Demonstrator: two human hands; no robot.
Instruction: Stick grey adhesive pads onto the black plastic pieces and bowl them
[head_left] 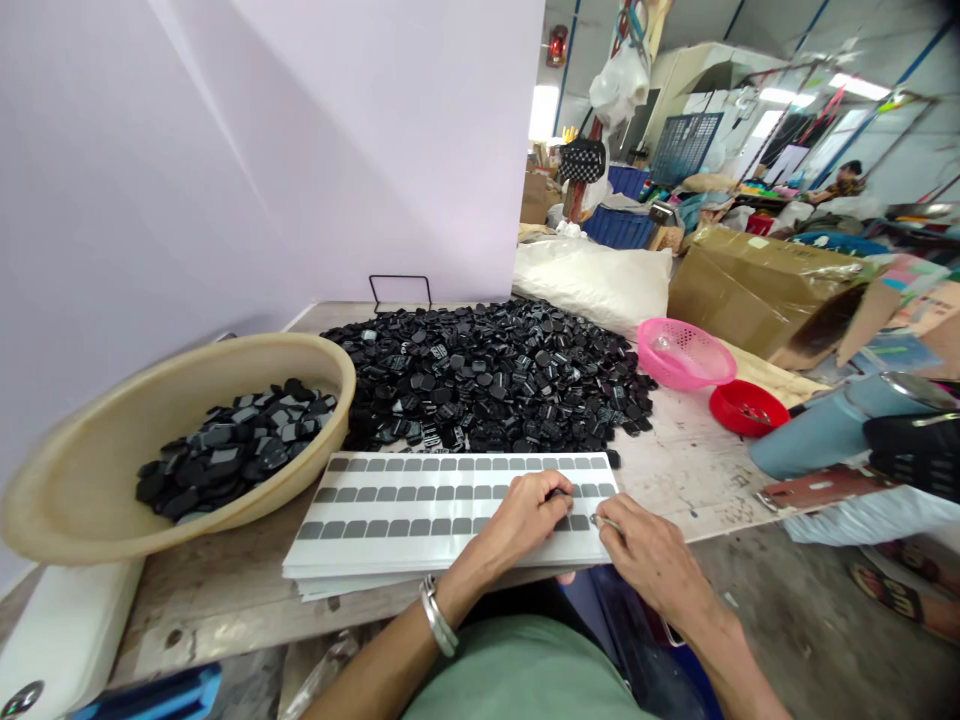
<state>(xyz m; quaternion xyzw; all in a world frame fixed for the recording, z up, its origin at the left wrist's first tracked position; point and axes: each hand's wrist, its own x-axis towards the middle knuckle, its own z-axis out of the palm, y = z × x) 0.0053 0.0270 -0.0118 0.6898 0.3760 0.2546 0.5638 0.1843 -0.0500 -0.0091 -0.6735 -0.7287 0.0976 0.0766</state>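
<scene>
At the near edge of the bench (pixel 690 470), the person's left hand (pixel 525 512) lies knuckles-up on a sheet of grey stickers (pixel 420 500), with a bracelet (pixel 437 617) on the wrist. The fingers are bent down onto the sheet's right end with something small and dark at their tips. I can't tell whether they pinch it or only press on it. Just beside it, the right hand (pixel 651 558) is closed around a thin metal tool (pixel 602 520), whose tip touches the sheet's right edge. The sheet tops a stack that slightly overhangs the near edge.

At the left end of the bench sits a beige basin (pixel 90 470), partly filled with black pieces (pixel 232 445). Behind the sheet, a broad heap of black pieces (pixel 487 375) covers the middle of the bench up to the far edge. Right of the heap stands a pink basket (pixel 684 352), with a red bowl (pixel 748 407) just beside it. Beyond them are a white sack (pixel 592 280) and a cardboard box (pixel 757 285).
</scene>
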